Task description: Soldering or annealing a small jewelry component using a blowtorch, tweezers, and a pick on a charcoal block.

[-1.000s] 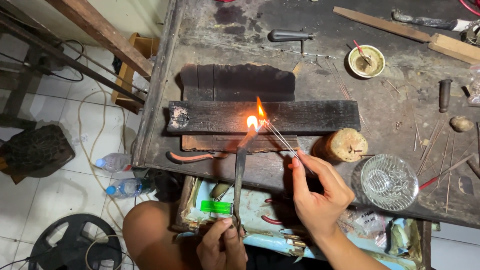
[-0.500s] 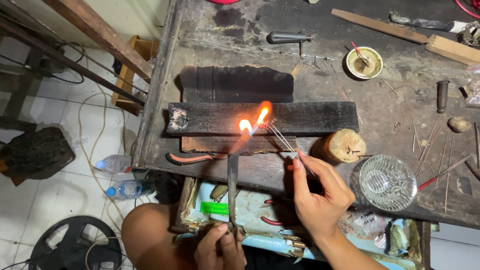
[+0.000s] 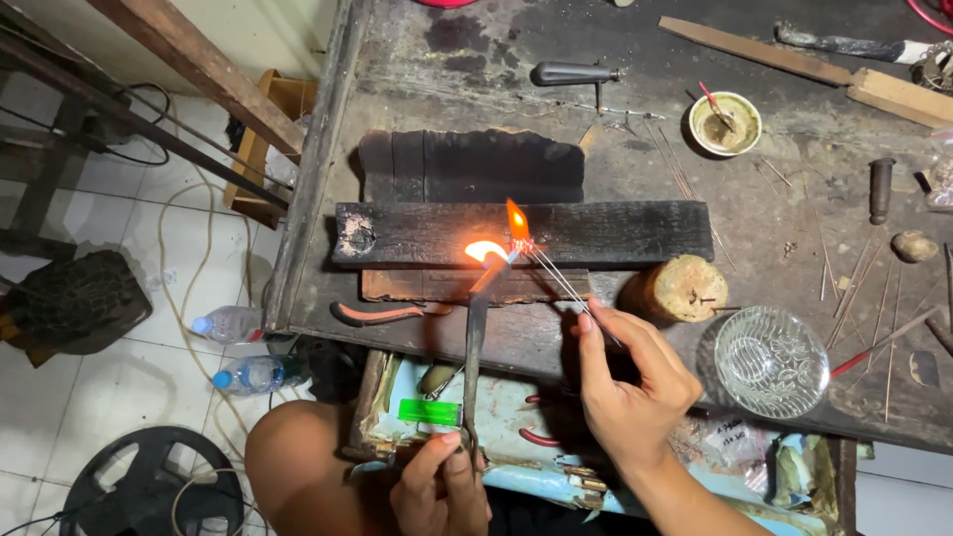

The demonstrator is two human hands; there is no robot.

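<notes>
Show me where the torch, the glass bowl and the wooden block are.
torch (image 3: 475, 337), head view, middle of its dark tube.
glass bowl (image 3: 772, 361), head view, centre of its patterned bottom.
wooden block (image 3: 615, 230), head view, charred top face.

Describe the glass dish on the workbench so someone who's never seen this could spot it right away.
Start at the long charred wooden block across the middle of the dark workbench, then move right past the short round wooden stump. Just right of it, near the bench's front edge, sits the glass dish. It is the only clear, round, patterned thing there, unlike the small opaque bowl farther back.
</notes>
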